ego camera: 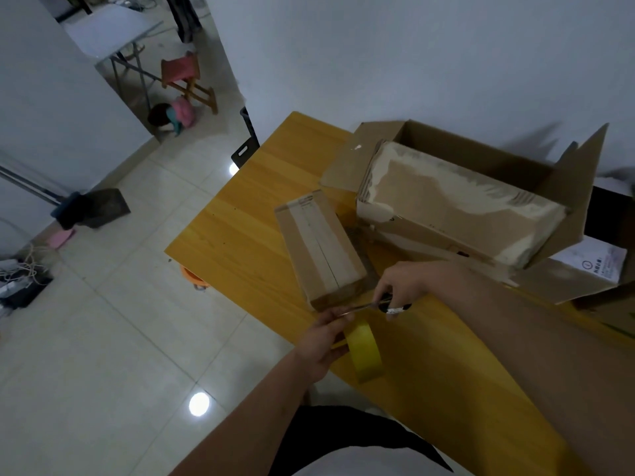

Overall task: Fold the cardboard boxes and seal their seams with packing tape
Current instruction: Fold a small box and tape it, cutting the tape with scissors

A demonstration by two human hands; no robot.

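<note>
Left hand gripping yellow tape roll at near edge of wooden counter, pinching the drawn-out strip. Right hand clenched around scissors, blades meeting the strip just beside small taped box. Behind, larger worn box lying inside open carton with raised flaps. Tiled floor left of counter.

Dim, bluish, low contrast overall. Overhead lamp glares off floor tiles as two bright spots; soft shadows from box flaps on wall. Wide-angle bends lines at edges; detail soft, hands slightly blurred.
</note>
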